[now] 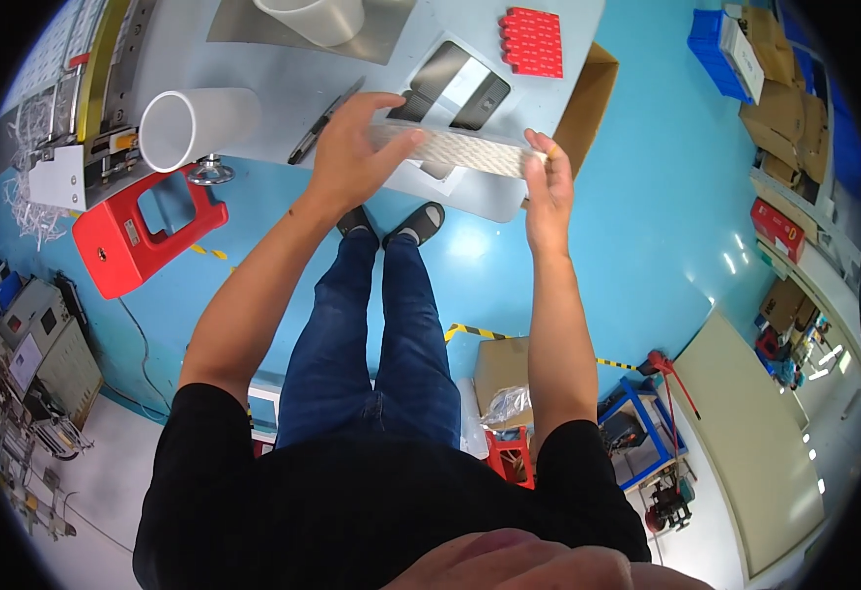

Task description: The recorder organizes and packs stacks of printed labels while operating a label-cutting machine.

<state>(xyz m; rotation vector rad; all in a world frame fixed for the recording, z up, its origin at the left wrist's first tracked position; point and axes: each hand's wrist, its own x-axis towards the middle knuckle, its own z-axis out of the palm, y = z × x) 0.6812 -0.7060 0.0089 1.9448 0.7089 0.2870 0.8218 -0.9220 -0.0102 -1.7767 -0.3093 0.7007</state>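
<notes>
Currently have, at far left, a machine (57,177) with a yellow bar and metal rails. Just below it in view, find a red frame (108,254) with a wide opening. Next, on the grey table (195,49), come to 1 white tube (222,113), mouth toward the left, then to a 2nd tube (327,20) over a metal sheet (383,29), partly cut off by the upper rim of the view. Near the left hand (347,162), see a dark pen (327,120) lying aslant on the table. With that hand, resting the thumb over the left end of a pale, patterned strip (470,152) and spreading the index finger away from it; cannot tell the grip of the other left fingers, mostly hidden. Holding the strip between the 2 hands, in front of a silver-and-black panel (445,69) on the table. With the right hand (548,192), pinching the strip's right end between thumb and fingers. Above that hand in view, see a red pack (534,42) on the table, then, past the right edge, a cardboard box (588,108). Farther right, over the blue floor (647,197), spot a blue bin (717,59).
</notes>
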